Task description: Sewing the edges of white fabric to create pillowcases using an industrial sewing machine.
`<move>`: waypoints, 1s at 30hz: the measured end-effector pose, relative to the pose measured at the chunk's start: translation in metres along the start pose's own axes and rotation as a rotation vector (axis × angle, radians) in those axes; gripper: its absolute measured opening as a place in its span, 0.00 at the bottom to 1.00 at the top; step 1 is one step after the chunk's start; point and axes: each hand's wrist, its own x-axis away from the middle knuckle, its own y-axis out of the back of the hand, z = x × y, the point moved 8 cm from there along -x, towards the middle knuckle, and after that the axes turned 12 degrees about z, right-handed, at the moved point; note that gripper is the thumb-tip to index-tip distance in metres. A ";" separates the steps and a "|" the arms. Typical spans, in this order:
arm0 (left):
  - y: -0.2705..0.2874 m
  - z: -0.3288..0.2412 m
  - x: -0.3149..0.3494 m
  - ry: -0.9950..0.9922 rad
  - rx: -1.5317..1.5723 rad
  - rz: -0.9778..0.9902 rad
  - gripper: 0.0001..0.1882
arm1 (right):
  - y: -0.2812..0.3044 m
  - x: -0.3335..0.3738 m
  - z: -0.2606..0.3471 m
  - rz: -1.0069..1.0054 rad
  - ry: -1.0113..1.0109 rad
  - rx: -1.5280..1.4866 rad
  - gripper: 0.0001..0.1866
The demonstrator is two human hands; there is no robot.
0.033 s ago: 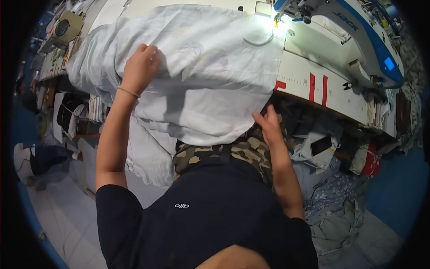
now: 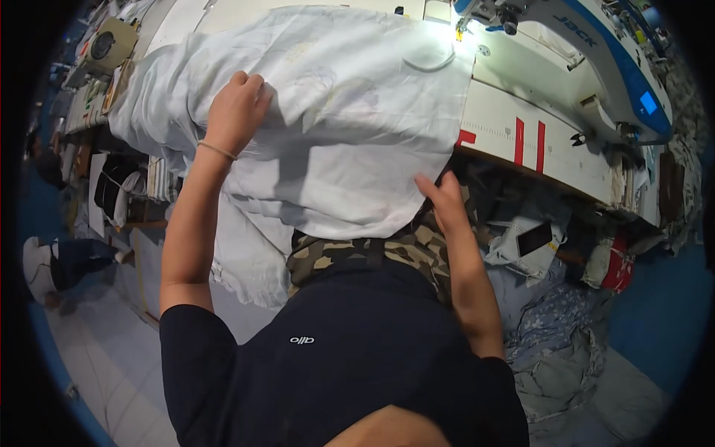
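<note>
A large white cloth [image 2: 335, 160] with faint printed patterns lies across the sewing table and hangs over its near edge onto my lap. My left hand [image 2: 238, 112] is on top of it with fingers curled down, closed on the cloth; the fingertips are partly hidden. At the cloth's right edge, my right hand [image 2: 448, 200] has its thumb apart from the index finger. The thumb tip overlaps the hanging edge, and the other fingers are mostly hidden. Beyond the cloth's far right corner stands the lit needle area of a white and blue sewing machine [image 2: 596, 56].
Red strips [image 2: 541, 147] mark the white tabletop [image 2: 491, 123] at right. Below it, a phone [image 2: 534, 239] lies on pale material, near heaped fabric [image 2: 555, 320]. A beige round-faced device [image 2: 112, 46] stands at far left. Another person [image 2: 56, 261] is in the left background.
My right hand and its thumb have shifted slightly left over the cloth's edge. My left hand has moved very slightly right.
</note>
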 end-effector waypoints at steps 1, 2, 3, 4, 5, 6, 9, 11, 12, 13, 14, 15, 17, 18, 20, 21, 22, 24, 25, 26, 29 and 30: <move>-0.004 0.000 0.000 0.000 -0.002 0.011 0.07 | -0.004 -0.009 -0.002 0.007 -0.063 0.019 0.24; -0.005 0.002 -0.002 0.022 -0.040 0.004 0.06 | -0.010 -0.012 -0.004 0.015 -0.123 0.038 0.23; -0.007 0.005 -0.003 0.043 -0.078 -0.002 0.06 | -0.017 -0.007 -0.005 0.011 -0.129 0.029 0.23; -0.010 0.008 -0.004 0.043 -0.079 0.006 0.06 | -0.027 0.001 -0.003 0.039 -0.103 -0.049 0.21; -0.010 0.012 -0.004 0.031 -0.113 -0.022 0.05 | -0.037 0.011 0.001 0.071 -0.079 -0.128 0.19; -0.009 0.014 -0.003 0.018 -0.146 -0.050 0.04 | -0.046 0.024 0.004 0.079 -0.107 -0.234 0.19; -0.009 0.013 -0.008 0.019 -0.153 -0.036 0.04 | -0.057 0.053 0.017 0.067 -0.088 -0.434 0.18; -0.006 0.012 -0.010 0.033 -0.177 -0.023 0.03 | -0.057 0.062 0.019 0.073 -0.080 -0.478 0.19; -0.003 0.012 -0.010 0.050 -0.197 -0.017 0.03 | -0.054 0.065 0.022 0.052 -0.081 -0.411 0.18; -0.001 0.003 -0.012 0.043 -0.197 -0.014 0.03 | -0.052 0.069 0.024 0.026 -0.080 -0.342 0.18; 0.007 -0.017 -0.011 -0.032 -0.099 -0.071 0.03 | -0.053 0.071 0.023 0.020 -0.078 -0.343 0.18; 0.015 -0.039 -0.009 -0.105 0.000 -0.128 0.04 | -0.056 0.074 0.021 -0.003 -0.087 -0.325 0.17; 0.022 -0.111 -0.002 -0.315 0.206 -0.031 0.11 | -0.055 0.085 0.018 -0.035 -0.097 -0.300 0.16; 0.019 -0.153 0.008 -0.510 0.164 -0.005 0.16 | -0.057 0.092 0.013 -0.016 -0.120 -0.306 0.16; -0.005 -0.227 0.040 -0.754 0.214 0.225 0.19 | -0.056 0.104 0.000 0.031 -0.176 -0.306 0.15; -0.009 -0.257 0.051 -0.852 0.244 0.310 0.26 | -0.054 0.108 -0.002 0.030 -0.180 -0.301 0.15; -0.024 -0.272 0.056 -0.880 0.289 0.321 0.23 | -0.051 0.110 -0.001 0.018 -0.153 -0.298 0.14; -0.055 -0.280 0.064 -0.908 0.335 0.331 0.19 | -0.041 0.114 -0.002 0.005 -0.126 -0.294 0.13; -0.064 -0.279 0.060 -0.905 0.342 0.411 0.15 | -0.025 0.114 0.010 -0.067 -0.081 0.136 0.14; -0.073 -0.279 0.059 -0.899 0.348 0.492 0.11 | -0.017 0.114 0.025 -0.138 -0.034 0.564 0.15; -0.070 -0.277 0.057 -0.866 0.435 0.530 0.06 | -0.031 0.097 0.096 -0.326 0.424 1.197 0.22; -0.067 -0.280 0.053 -0.877 0.468 0.549 0.06 | -0.027 0.088 0.098 -0.350 0.524 1.142 0.24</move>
